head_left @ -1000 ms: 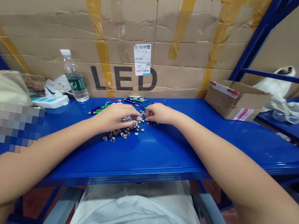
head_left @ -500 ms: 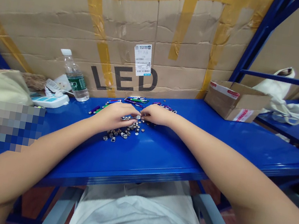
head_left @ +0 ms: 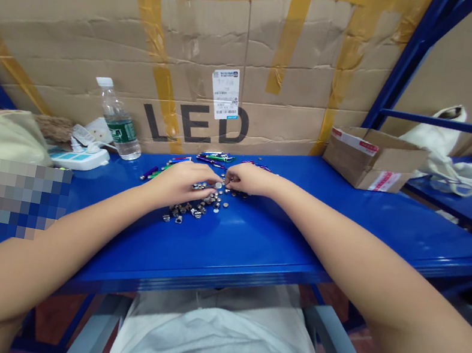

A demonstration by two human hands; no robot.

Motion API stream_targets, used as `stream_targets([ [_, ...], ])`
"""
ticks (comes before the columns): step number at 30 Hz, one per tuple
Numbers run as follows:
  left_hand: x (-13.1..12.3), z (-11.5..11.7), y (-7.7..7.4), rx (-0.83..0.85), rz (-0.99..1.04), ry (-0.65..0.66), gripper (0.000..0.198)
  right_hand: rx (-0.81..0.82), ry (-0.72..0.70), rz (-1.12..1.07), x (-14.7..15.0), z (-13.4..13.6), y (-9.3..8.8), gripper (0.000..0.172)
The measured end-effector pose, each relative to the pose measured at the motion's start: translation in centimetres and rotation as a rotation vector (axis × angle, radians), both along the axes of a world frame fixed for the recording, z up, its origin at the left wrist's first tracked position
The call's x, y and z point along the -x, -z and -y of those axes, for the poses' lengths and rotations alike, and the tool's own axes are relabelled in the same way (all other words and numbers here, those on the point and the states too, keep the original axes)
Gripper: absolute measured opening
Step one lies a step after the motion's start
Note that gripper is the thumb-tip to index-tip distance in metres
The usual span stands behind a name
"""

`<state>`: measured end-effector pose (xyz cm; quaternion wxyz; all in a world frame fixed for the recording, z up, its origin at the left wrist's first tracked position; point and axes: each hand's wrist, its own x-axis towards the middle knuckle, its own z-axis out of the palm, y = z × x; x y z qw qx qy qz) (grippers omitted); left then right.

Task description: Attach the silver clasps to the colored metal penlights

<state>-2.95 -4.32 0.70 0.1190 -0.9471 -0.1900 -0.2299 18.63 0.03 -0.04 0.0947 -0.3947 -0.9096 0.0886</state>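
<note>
A pile of small shiny metal pieces [head_left: 196,212], some round like buttons, lies on the blue table. My left hand [head_left: 179,182] rests over the pile's left side. Its thumb and fingers are apart, curving round several pieces without a visible grip. My right hand [head_left: 248,179] is at the pile's right edge with fingers bent down and pinched together. Whatever is between those fingertips is too small to make out. Behind the hands lie several coloured metallic pen-like sticks [head_left: 216,156], partly covered by the hands.
A water bottle [head_left: 121,126] and a white power strip [head_left: 84,159] stand at the back left, near a pale bag [head_left: 0,141]. An open cardboard box [head_left: 369,160] sits at the back right. A big taped carton [head_left: 204,43] walls off the table's [head_left: 223,247] far side.
My right hand has shifted slightly right, away from my left fingertips, widening the small gap between them. The left hand looks nearly unmoved.
</note>
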Motion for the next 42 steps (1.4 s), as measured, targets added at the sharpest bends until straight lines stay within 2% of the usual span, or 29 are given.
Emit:
stream_targets([
  [5,0.0,0.0,0.0,-0.001,-0.003,0.002,0.023,-0.009,-0.023,-0.003,0.0,0.2,-0.1,0.015],
  [9,0.1,0.0,0.0,0.004,0.001,-0.018,0.025,-0.046,0.004,-0.022,-0.9,-0.2,-0.4,0.018],
  [13,0.1,-0.1,0.1,0.011,0.001,-0.024,0.025,-0.042,-0.026,-0.02,-2.1,-0.9,-0.4,0.022],
  [17,0.2,-0.2,0.1,0.025,-0.005,-0.03,0.025,-0.03,-0.038,0.007,-2.1,-1.2,-0.1,0.023],
  [25,0.1,-0.1,0.1,0.026,-0.015,-0.05,0.026,-0.058,0.021,0.039,-1.3,-1.2,0.4,0.02],
  [32,0.2,-0.4,0.3,0.083,-0.016,-0.101,0.029,0.01,0.074,0.046,-1.4,-1.1,0.2,0.018],
  [35,0.3,-0.4,0.5,0.11,0.006,-0.138,0.03,-0.007,0.073,-0.052,-1.4,-0.5,-0.1,0.017],
  [39,0.3,-0.7,0.6,0.136,0.083,-0.18,0.031,-0.004,0.012,-0.359,-1.1,0.6,-0.7,0.022],
  [42,0.3,-0.8,0.9,0.237,0.196,-0.184,0.038,0.012,-0.056,-0.524,-0.6,1.1,-0.7,0.025],
])
